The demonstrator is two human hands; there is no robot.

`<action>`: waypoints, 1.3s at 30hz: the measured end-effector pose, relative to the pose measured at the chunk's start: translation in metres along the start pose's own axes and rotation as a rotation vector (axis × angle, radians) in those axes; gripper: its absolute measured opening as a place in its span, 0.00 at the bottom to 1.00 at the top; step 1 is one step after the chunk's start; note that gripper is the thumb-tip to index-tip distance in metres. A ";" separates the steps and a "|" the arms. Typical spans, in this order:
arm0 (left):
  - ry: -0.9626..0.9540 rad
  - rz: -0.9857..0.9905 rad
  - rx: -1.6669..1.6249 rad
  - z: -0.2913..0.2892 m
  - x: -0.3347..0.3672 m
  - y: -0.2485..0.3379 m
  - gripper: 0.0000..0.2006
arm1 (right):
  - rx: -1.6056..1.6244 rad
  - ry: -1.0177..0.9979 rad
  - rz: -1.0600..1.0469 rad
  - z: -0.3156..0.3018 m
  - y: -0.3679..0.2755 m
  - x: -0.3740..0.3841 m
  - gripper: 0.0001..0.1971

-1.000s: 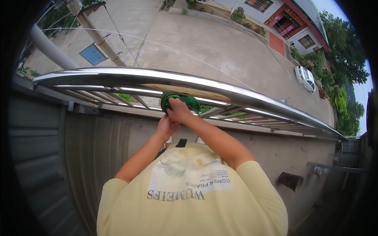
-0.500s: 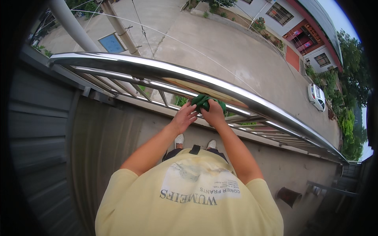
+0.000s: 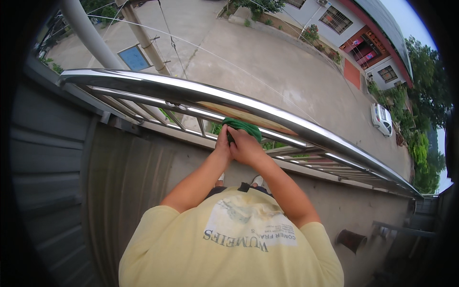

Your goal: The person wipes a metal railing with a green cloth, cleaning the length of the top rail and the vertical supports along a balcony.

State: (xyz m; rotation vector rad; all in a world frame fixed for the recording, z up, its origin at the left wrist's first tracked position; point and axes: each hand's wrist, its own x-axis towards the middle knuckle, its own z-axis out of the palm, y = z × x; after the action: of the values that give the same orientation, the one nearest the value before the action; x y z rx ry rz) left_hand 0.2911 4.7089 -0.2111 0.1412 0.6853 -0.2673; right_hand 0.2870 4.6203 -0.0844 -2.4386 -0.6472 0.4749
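A bunched green cloth [image 3: 246, 127] is held between my two hands, close beside the shiny metal railing [image 3: 287, 113]. My right hand [image 3: 245, 147] is closed over the near side of the cloth, its thumb and fingers pressed in. My left hand [image 3: 223, 145] is right against it, closed on the cloth's left end, with most of its fingers hidden. The cloth is just below the top rail's near side, in front of the lower bars. Whether it touches the metal I cannot tell.
Grey corrugated panels [image 3: 52, 162] stand on the left. A dark bucket-like container [image 3: 351, 240] is on the floor at right. Beyond the railing lies a concrete yard [image 3: 258, 62] with a white car [image 3: 381, 119], a pole [image 3: 148, 40] and a house [image 3: 334, 21].
My left hand, spread beside the cloth earlier, has closed in against my right hand. Both hands and the cloth have shifted slightly left, and the cloth looks more tightly bunched.
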 end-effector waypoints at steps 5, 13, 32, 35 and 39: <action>0.140 0.421 0.028 -0.002 0.005 0.074 0.20 | -0.145 0.079 -0.152 0.017 0.021 -0.007 0.25; 0.123 0.329 0.017 0.038 -0.019 0.106 0.27 | 0.054 -0.025 -0.191 0.035 0.030 -0.031 0.20; -0.035 0.212 0.131 0.017 0.033 0.037 0.22 | 0.363 0.402 0.437 -0.004 0.172 -0.225 0.16; 0.111 0.375 0.255 0.046 0.022 0.003 0.21 | 0.370 0.375 0.501 -0.013 0.182 -0.232 0.15; 0.191 0.543 0.400 0.051 0.022 -0.039 0.15 | 0.393 0.366 0.446 -0.006 0.202 -0.235 0.15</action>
State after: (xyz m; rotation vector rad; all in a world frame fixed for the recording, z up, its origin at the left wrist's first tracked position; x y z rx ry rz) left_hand 0.3269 4.6562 -0.1877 0.7297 0.7499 0.1375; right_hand 0.1658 4.3450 -0.1576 -2.1945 0.1414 0.2767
